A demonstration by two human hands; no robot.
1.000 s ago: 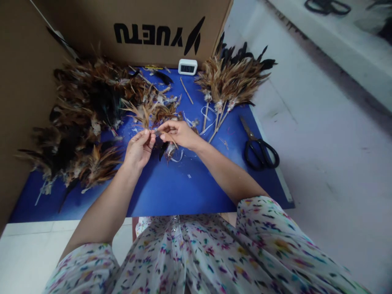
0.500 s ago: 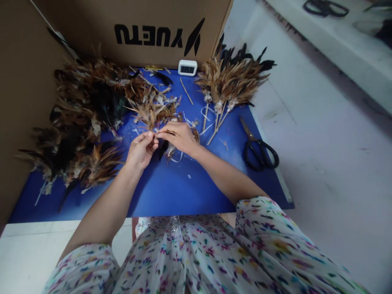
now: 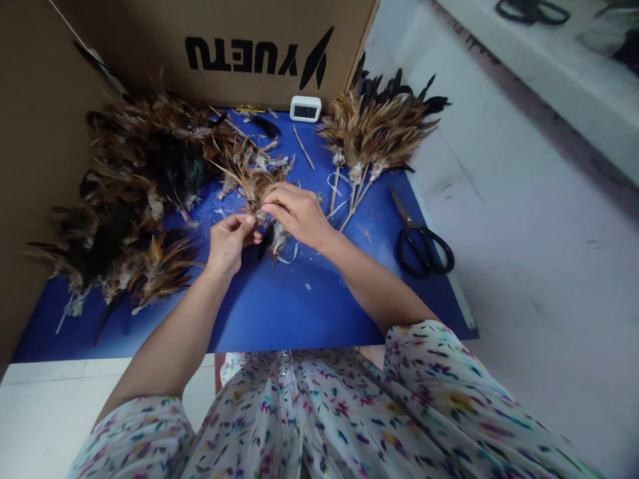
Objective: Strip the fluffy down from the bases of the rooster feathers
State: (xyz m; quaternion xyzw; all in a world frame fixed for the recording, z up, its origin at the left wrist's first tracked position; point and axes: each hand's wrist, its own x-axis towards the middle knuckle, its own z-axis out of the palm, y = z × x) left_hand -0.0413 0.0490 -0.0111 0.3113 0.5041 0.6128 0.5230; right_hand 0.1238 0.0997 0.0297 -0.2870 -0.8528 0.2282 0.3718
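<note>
A white clock (image 3: 305, 109) stands by a cardboard box (image 3: 144, 50); pale tiles (image 3: 50, 416) lie below.

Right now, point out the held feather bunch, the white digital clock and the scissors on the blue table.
Feather bunch (image 3: 250, 186): head view, mid-plumes.
Digital clock (image 3: 305, 110): head view, its display.
Scissors (image 3: 412, 226): head view, near the pivot.

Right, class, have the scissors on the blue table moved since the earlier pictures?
No; the scissors lie in the same place relative to the blue table.

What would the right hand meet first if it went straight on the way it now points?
Probably the small bunch of feathers at the right hand, seemingly pinched by the left hand; exact depth is unclear.
</note>
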